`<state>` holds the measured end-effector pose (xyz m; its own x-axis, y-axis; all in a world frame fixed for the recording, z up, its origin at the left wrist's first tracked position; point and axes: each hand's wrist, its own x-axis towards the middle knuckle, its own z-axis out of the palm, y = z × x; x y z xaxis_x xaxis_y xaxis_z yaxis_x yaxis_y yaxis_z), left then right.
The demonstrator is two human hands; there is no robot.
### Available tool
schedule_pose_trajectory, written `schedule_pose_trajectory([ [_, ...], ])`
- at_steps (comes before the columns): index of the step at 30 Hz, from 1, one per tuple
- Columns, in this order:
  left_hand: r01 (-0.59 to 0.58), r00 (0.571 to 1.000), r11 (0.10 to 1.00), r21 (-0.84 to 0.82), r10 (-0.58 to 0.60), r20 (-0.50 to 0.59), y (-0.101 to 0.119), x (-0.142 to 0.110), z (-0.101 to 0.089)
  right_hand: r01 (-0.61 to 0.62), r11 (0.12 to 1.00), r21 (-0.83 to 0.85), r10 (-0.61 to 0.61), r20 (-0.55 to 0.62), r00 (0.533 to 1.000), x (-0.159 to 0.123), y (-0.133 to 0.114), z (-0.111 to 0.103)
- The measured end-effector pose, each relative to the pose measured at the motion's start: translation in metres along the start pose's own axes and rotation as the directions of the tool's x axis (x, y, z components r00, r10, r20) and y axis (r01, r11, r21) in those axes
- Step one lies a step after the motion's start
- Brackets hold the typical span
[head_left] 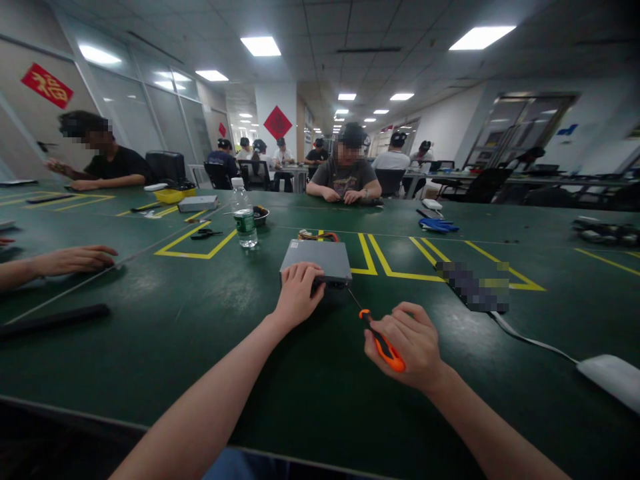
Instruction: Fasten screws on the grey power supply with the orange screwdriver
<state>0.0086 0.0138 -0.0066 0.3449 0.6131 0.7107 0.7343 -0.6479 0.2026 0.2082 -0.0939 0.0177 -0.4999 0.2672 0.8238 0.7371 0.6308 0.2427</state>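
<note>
A grey metal power supply unit (320,253) lies flat on the green table in front of me, with a bundle of coloured cables (320,236) at its far side. My left hand (300,288) grips its near left part, fingers over the top and thumb at the near face. In my right hand (407,343) is an orange and black screwdriver (383,343), fingers wrapped round the handle. Its shaft slants up and left, and the tip meets the near face of the unit close to the right corner. Whether it sits in a screw is too small to tell.
A water bottle (245,217) stands behind the unit to the left, beside a small bowl (261,215). Pliers (206,234) lie further left. A co-worker's hand (75,263) rests at the left. A dark phone-like device (473,287) with a white cable and blue gloves (437,225) are right.
</note>
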Motion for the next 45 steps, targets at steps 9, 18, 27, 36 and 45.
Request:
schedule_pose_trajectory([
  [9,0.009,1.0,1.0,-0.006,-0.009,0.006,0.0,0.0,0.001,0.052,0.998,-0.038,-0.048,0.1,0.994,0.0,-0.007,0.005],
  [18,0.012,1.0,1.0,-0.007,-0.012,0.002,0.001,0.0,0.0,0.005,1.0,-0.019,0.0,0.262,0.965,0.004,-0.023,0.006],
  [27,0.009,1.0,1.0,-0.002,-0.009,0.008,-0.001,0.0,0.001,0.002,0.994,-0.112,0.017,0.171,0.985,0.007,-0.023,-0.003],
  [36,0.009,1.0,1.0,-0.01,-0.009,0.009,-0.001,0.0,0.001,0.093,0.993,-0.077,-0.072,0.249,0.966,-0.01,-0.028,-0.003],
  [45,0.015,1.0,0.999,-0.03,-0.015,0.009,0.002,0.0,-0.001,-0.198,0.93,-0.309,0.289,0.285,0.914,-0.022,-0.058,0.0],
])
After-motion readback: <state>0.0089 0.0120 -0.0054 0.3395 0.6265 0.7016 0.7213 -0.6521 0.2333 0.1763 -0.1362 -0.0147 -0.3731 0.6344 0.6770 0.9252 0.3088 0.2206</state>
